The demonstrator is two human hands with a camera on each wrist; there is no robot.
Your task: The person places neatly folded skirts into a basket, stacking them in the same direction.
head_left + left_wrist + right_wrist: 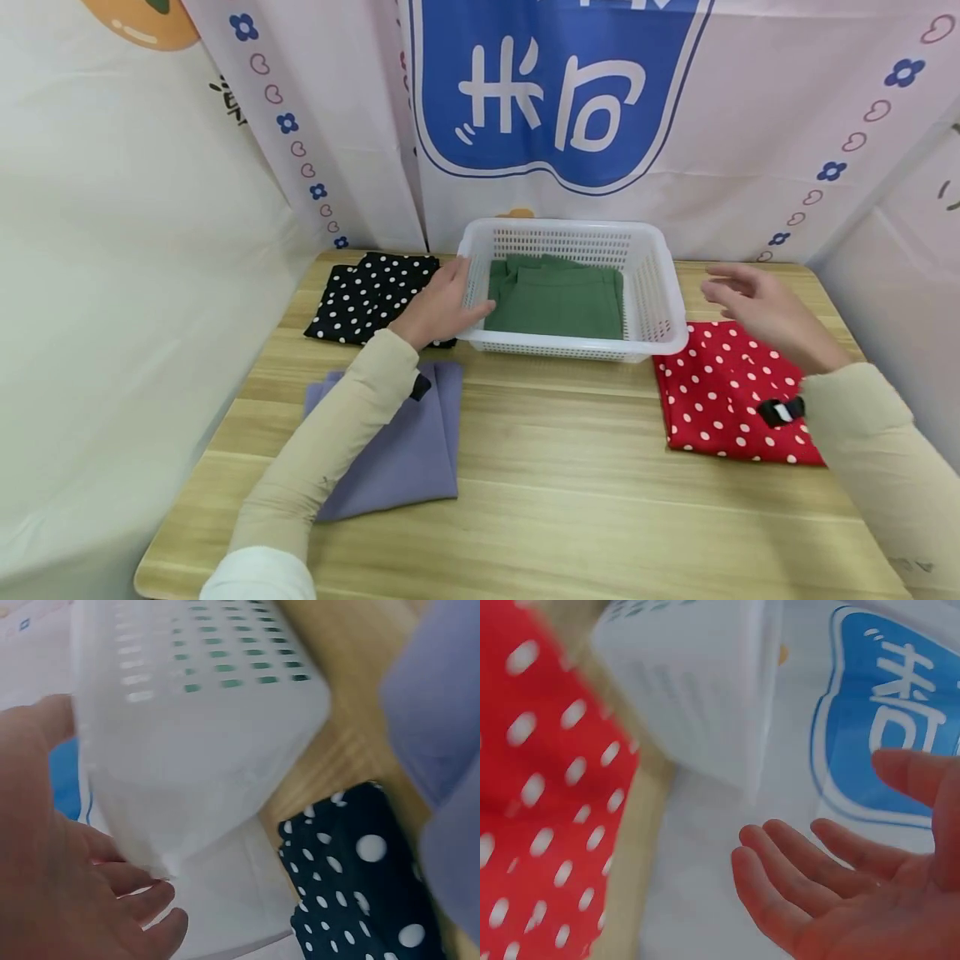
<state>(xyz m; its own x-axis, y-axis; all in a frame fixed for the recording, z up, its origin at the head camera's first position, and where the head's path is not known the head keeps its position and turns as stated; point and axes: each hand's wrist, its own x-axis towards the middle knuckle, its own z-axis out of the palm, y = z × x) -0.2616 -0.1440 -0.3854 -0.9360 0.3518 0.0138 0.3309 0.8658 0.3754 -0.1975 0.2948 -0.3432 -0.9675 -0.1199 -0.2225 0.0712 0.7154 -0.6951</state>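
Observation:
A white plastic basket with perforated walls stands at the back of the table and holds folded green cloth. My left hand is at its left side, the thumb over the rim and the other fingers loosely spread. In the left wrist view, those fingertips are right by the corner of the basket. My right hand hovers to the right of the basket, apart from it, over red polka-dot cloth. Its fingers are relaxed and hold nothing.
Black polka-dot cloth lies left of the basket, partly behind my left hand. Nearer, folded purple cloth lies beneath my left forearm. A printed white curtain hangs behind the wooden table, close to the basket's back.

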